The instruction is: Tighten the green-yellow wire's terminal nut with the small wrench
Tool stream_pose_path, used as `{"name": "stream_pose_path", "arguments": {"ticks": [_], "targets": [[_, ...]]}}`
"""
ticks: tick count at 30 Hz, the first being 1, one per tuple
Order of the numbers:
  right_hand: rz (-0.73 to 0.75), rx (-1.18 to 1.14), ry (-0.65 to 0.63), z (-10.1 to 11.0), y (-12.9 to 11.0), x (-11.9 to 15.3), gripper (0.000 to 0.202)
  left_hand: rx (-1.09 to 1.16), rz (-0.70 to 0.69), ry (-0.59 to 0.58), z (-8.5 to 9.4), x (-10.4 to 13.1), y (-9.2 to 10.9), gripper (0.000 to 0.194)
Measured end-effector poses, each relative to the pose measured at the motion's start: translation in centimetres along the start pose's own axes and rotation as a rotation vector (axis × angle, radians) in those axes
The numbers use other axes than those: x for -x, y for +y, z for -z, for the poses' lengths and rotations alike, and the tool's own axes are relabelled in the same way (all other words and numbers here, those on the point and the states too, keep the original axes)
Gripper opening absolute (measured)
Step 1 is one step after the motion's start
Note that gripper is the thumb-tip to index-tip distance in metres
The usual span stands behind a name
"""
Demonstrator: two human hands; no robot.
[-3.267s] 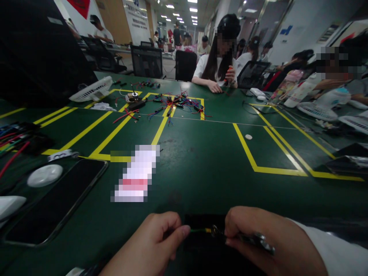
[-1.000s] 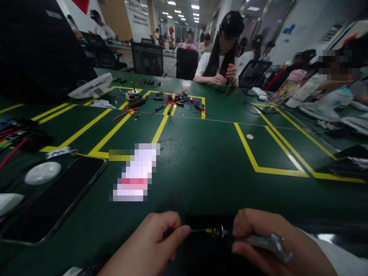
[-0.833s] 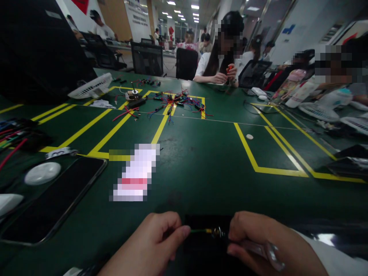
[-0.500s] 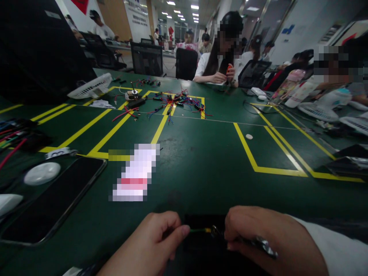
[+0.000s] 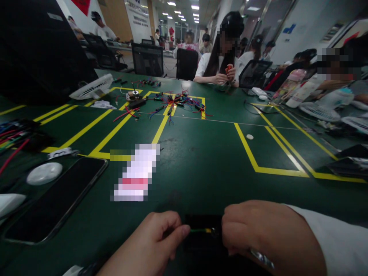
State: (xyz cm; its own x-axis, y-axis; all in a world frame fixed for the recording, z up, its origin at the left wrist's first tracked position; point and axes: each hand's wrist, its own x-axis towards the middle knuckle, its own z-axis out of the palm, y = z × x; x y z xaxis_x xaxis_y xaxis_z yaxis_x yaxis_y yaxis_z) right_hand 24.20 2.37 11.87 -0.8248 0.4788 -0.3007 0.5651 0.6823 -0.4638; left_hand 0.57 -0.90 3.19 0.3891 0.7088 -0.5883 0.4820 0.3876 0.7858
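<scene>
Near the bottom centre, my left hand [image 5: 161,235] is closed in a pinch on a thin green wire [image 5: 198,230]. The wire runs right to a short yellow end. A small dark, shiny piece [image 5: 214,232] meets that end, just beside my right hand [image 5: 255,226]. Its fingers are curled into a fist, back of the hand upward. A shiny metal part [image 5: 262,258] sticks out below the right palm; the rest of that item is hidden, so I cannot tell its kind. Beneath both hands lies a black surface or object [image 5: 201,249].
To the left lie a black phone [image 5: 57,201], a white oval object [image 5: 44,173] and bundled wires [image 5: 17,140]. A blurred-out pale sheet [image 5: 136,172] is ahead. Wired parts [image 5: 178,101] are heaped farther off on the green, yellow-taped table [image 5: 201,165]. Across it sits a person [image 5: 212,71].
My right hand has shifted slightly up and left, its wrist turned a little, covering more of the metal item. My left hand keeps its pinch on the wire.
</scene>
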Motion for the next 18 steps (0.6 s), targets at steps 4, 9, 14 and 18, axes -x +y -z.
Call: {"name": "stream_pose_path", "arguments": {"ticks": [4,9,14,18], "targets": [[-0.154,-0.190,0.232,-1.2,-0.3,1.2,0.011,0.002,0.022,-0.014,0.1,-0.1,0.1,0.036],[-0.377,-0.320,0.395,-3.4,-0.6,2.3,0.011,0.000,0.003,-0.002,0.0,-0.2,0.1,0.035],[-0.416,-0.296,0.406,-4.2,-0.4,3.2,0.012,0.022,0.007,-0.024,0.0,-0.2,0.1,0.035],[-0.444,-0.203,0.385,-4.7,-0.2,4.7,0.009,0.045,-0.005,-0.027,0.1,-0.2,0.1,0.035]]}}
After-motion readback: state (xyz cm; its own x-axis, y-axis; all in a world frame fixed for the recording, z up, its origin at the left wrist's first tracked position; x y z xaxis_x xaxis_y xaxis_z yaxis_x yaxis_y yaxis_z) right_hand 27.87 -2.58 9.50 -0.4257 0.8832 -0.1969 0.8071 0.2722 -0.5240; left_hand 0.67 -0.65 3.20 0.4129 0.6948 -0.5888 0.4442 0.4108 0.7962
